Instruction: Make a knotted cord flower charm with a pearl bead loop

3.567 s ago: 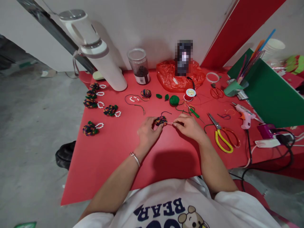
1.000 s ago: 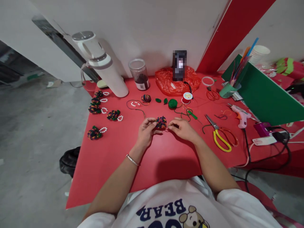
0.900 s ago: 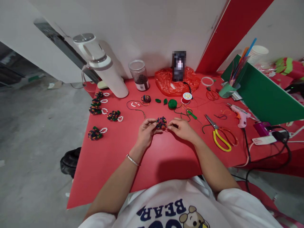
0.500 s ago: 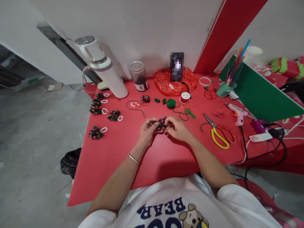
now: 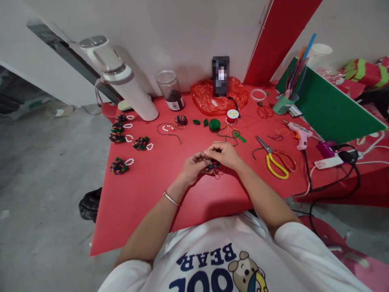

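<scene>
A small multicoloured crocheted yarn piece (image 5: 213, 168) is pinched in my left hand (image 5: 193, 166), its thumb pressed over the edge. Loose yarn trails from its lower right side. Close above it, my right hand (image 5: 224, 155) has thumb and forefinger pinched together against the left fingertips. What that pinch holds is too small to make out. Beyond the hands lie a green yarn ball (image 5: 214, 125), a green-handled crochet hook (image 5: 240, 137) and a multicoloured yarn ball (image 5: 181, 120).
Several finished yarn pieces with bead loops (image 5: 119, 166) lie left. Yellow-and-red-handled scissors (image 5: 276, 162), a pink glue gun (image 5: 300, 134) and a power strip (image 5: 328, 162) are right. A white tumbler (image 5: 133, 95), a jar (image 5: 170, 91) and a phone (image 5: 221, 77) on a red bag stand behind.
The right hand has moved from the piece's right side to above it, meeting the left fingertips. The piece sits lower, with a yarn loop showing below. The whole view has shifted slightly.
</scene>
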A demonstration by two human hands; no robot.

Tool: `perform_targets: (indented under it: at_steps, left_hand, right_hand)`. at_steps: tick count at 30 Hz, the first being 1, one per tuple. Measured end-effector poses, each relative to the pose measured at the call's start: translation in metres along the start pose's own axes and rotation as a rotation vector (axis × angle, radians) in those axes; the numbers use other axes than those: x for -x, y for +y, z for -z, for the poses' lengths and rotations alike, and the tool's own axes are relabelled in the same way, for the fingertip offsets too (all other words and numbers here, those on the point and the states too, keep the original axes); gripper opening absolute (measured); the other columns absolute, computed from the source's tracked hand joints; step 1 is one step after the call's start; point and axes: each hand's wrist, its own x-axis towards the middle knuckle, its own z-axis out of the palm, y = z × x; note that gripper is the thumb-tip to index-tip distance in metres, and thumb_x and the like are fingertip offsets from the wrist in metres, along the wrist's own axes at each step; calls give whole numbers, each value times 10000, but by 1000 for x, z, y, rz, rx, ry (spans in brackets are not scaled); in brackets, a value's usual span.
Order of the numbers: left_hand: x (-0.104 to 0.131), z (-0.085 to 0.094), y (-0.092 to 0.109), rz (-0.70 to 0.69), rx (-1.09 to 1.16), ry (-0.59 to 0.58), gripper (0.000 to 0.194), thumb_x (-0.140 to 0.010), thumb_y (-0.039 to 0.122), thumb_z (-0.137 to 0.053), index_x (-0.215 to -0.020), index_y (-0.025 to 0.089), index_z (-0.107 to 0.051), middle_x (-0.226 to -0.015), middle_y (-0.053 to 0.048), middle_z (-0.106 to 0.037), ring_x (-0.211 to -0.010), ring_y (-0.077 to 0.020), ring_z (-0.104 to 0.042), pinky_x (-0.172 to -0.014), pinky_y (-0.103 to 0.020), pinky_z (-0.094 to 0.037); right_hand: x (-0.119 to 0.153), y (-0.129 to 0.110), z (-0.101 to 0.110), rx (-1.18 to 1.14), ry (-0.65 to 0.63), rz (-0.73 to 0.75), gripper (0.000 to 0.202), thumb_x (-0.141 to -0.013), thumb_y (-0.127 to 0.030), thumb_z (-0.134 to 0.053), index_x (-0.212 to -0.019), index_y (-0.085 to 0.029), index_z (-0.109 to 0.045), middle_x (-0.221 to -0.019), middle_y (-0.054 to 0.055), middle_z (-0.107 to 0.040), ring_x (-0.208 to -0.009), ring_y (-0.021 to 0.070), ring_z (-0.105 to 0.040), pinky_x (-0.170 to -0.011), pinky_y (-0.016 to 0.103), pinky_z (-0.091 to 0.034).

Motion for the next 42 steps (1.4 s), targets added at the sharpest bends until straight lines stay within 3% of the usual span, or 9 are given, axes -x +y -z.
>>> perform_targets:
  at_steps: [4,10,17,23,29,35,40,42]
  left_hand:
    - [1,1,0,26,25,-15,399,-562,306,-918,-796,146,-637,-719,2,-634,-619,-156,-651,-548,-368,-638]
    - [1,4,-2,5,30,-55,360,-597,294,-905,-835,150,-675,-779,-19,-692,-673,-179,-693,-637,-391,-647]
    - [-1,7,-4,57,16,-48,391,-518,291,-957,-802,125,-746,-736,-48,-736,-605,-171,-691,-621,-349,-618]
    - [-1,8,-5,39,66,4,372,-487,267,-969,-748,126,-746,-694,-23,-718,-604,-145,-677,-623,-303,-596]
    - [-3,11,-8,71,23,-50,349,-529,275,-959,-776,115,-771,-704,-54,-735,-590,-152,-676,-630,-311,-589]
    - [-1,9,-6,46,55,-51,331,-594,322,-927,-819,126,-783,-779,-64,-744,-678,-175,-690,-654,-322,-589]
    - [4,2,-10,-9,-39,-139,242,-588,251,-938,-708,122,-771,-988,-111,-736,-804,-183,-696,-712,-318,-579]
    - [5,1,-12,0,-35,-148,240,-590,242,-939,-722,126,-776,-1064,-118,-727,-870,-192,-698,-757,-326,-580]
  right_hand:
    - [-2,2,1,-68,94,20,241,-877,-371,-660,-718,-190,-662,-711,-13,-608,-681,127,-544,-679,271,-443]
    - [0,0,-1,-94,-57,32,208,-877,-370,-636,-762,-196,-647,-744,-10,-642,-696,129,-566,-688,266,-450]
    - [-1,-1,-6,-41,111,53,266,-889,-370,-618,-688,-199,-590,-704,-5,-610,-671,128,-534,-677,269,-447]
    - [-1,1,-2,-84,-64,61,250,-857,-382,-641,-714,-177,-642,-689,-8,-607,-646,117,-533,-643,255,-432]
    - [-2,1,-6,-76,125,107,276,-866,-369,-629,-660,-190,-590,-653,-16,-567,-628,117,-512,-637,260,-428]
    - [-2,3,-8,-176,32,12,298,-857,-428,-649,-688,-187,-598,-637,-25,-571,-611,114,-503,-619,256,-426]
    - [-7,10,-9,-215,256,32,356,-846,-470,-684,-653,-195,-567,-619,-31,-527,-591,104,-474,-587,247,-412]
    - [-8,12,-7,-303,275,-14,388,-831,-518,-705,-668,-199,-556,-574,-51,-483,-531,89,-439,-521,228,-386]
